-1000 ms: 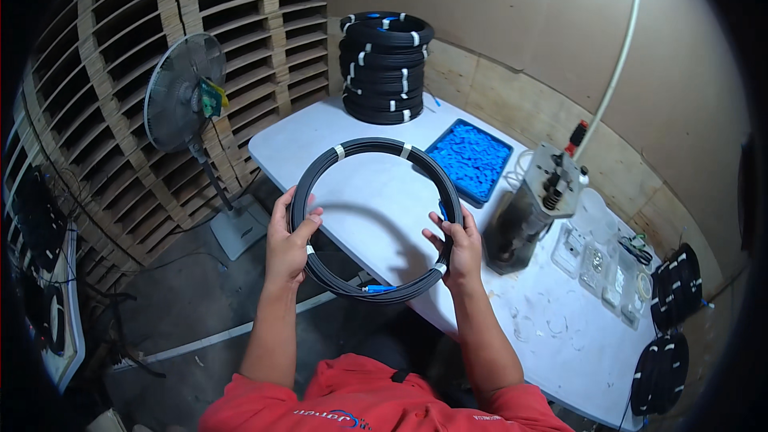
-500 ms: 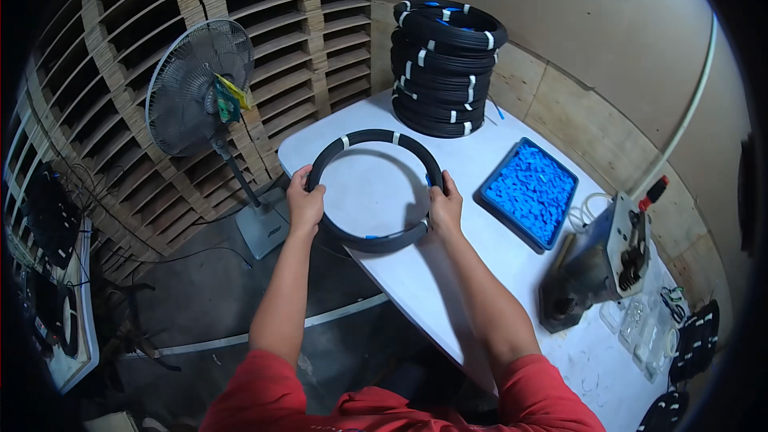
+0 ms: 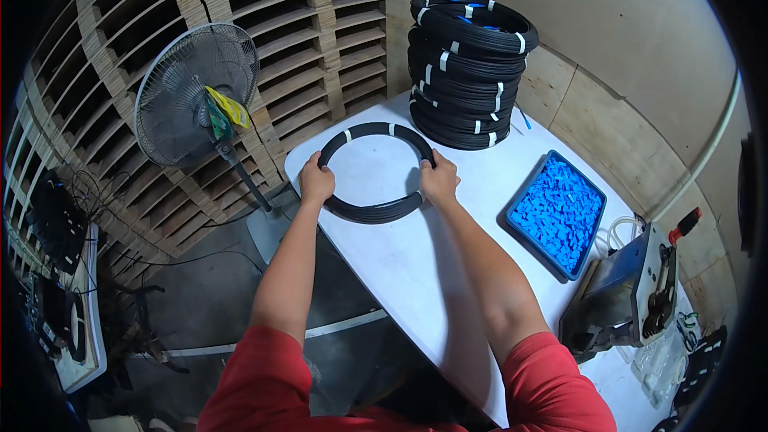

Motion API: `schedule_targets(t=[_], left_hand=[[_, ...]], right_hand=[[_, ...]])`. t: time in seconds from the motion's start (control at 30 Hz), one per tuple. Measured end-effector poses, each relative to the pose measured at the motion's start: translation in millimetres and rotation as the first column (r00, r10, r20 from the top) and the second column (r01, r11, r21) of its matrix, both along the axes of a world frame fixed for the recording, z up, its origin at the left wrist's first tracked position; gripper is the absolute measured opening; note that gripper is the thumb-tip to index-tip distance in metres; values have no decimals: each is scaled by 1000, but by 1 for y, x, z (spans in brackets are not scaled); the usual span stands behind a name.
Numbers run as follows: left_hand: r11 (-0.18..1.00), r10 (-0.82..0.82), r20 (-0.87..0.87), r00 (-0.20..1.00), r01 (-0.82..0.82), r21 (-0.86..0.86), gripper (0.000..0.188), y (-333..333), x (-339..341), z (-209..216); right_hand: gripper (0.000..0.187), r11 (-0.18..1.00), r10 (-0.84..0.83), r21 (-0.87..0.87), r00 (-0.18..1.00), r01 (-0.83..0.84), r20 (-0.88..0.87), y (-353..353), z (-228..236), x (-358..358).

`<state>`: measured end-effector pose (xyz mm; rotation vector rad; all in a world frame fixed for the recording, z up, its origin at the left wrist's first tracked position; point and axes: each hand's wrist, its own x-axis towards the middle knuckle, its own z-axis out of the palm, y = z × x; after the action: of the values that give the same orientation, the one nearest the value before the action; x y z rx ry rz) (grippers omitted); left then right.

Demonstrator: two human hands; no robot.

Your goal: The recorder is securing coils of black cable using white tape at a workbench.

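Observation:
A coil of black cable (image 3: 376, 214), bound with white tape bands, is between my two hands low over or on the white table (image 3: 448, 288). My left hand (image 3: 317, 182) grips its left side, fingers closed around the ring. At its right side my right hand (image 3: 439, 179) is closed on the same coil. Behind it, a tall stack of similar black coils (image 3: 466, 88) stands on the table, with small blue connector ends showing at the top.
Right of the coil, a blue tray (image 3: 552, 260) holds many small blue pieces. A bench machine (image 3: 620, 292) with a red-and-black handle stands nearer right, beside clear plastic packaging (image 3: 662, 372). A pedestal fan (image 3: 196, 96) stands left of the table, before stacked wooden pallets (image 3: 276, 48).
Both hands have moved the coil forward and lower, so it now lies flatter against the tabletop. My view has shifted slightly.

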<state>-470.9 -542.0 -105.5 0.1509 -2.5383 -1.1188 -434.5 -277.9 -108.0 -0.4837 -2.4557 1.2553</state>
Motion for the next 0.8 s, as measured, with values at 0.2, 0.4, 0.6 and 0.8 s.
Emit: schedule_targets(t=[0.2,0.4,0.6,0.8], left_hand=[[999,11,31,999,-9,-50,45,-7,-7,11],[999,17,-2,1000,-17,34,44,-2,-10,-2],[999,33,36,999,-35,40,42,3,-7,8],[997,53,12,999,-54,63,43,2,-10,3]], right_hand=[[54,994,50,95,999,-49,-13,-12,-3,4],[54,980,97,170,994,-105,50,0,13,-11],[55,983,97,153,995,-98,9,4,-3,-11],[54,990,120,80,993,-118,-22,7,-8,-15]])
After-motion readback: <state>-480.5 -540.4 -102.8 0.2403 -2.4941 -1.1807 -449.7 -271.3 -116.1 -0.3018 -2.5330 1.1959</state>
